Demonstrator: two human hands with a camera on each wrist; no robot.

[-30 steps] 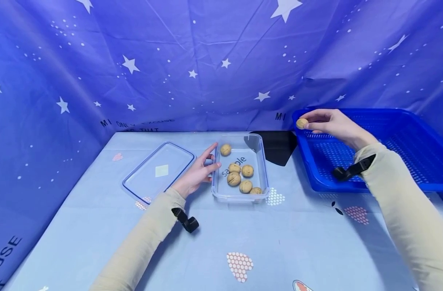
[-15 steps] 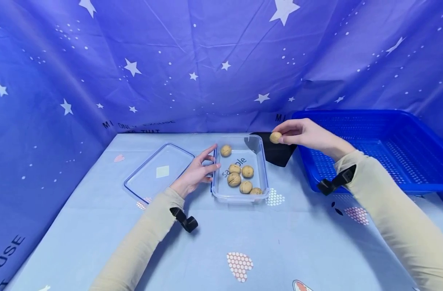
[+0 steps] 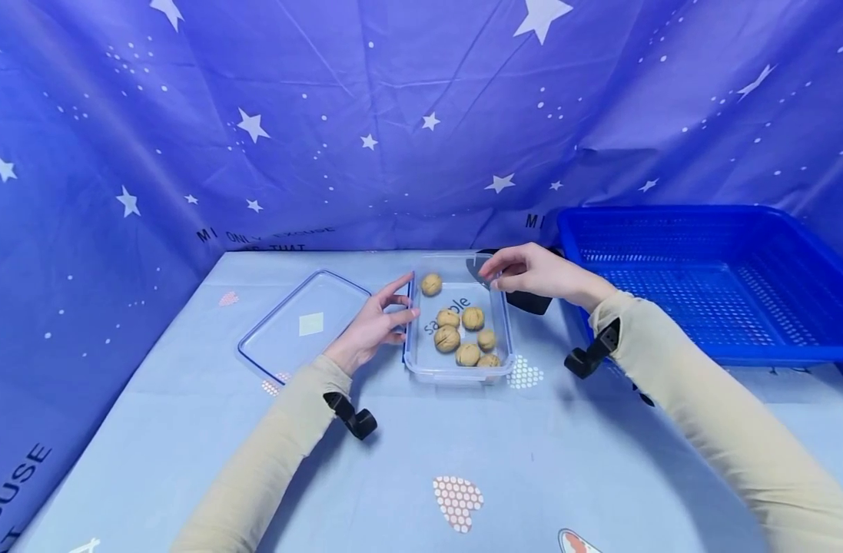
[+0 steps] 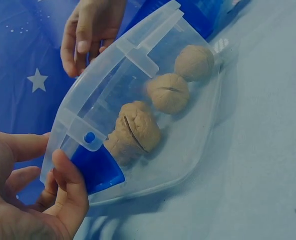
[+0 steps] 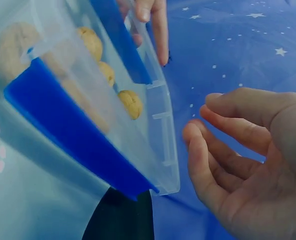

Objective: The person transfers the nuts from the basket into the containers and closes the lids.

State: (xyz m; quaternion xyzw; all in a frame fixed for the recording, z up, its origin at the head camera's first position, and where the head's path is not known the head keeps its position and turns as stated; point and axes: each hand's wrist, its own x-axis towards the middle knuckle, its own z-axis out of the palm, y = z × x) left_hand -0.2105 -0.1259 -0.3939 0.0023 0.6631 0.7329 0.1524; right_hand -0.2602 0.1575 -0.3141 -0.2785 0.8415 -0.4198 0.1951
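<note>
A clear plastic food container (image 3: 459,376) with a blue trim holds several walnuts (image 3: 446,339). My left hand (image 3: 368,326) touches the container's left side with thumb and fingers spread; the left wrist view shows the thumb against a blue locking flap (image 4: 99,169). Above the container's back right corner hovers my right hand (image 3: 542,273), its fingers loosely bent and nothing between them, as the right wrist view (image 5: 247,150) confirms. A walnut (image 3: 486,339) lies near the container's right wall, below the right hand.
The clear lid (image 3: 310,326) with blue edging lies left of the container, partly behind the left hand. A blue perforated basket (image 3: 711,284) stands at the right. A black patch (image 3: 532,302) lies between container and basket. Starry blue cloth (image 3: 407,177) hangs behind.
My right hand has moved left from the basket to the container and let go of a walnut, which now lies inside near the right wall. The left hand has stayed put.
</note>
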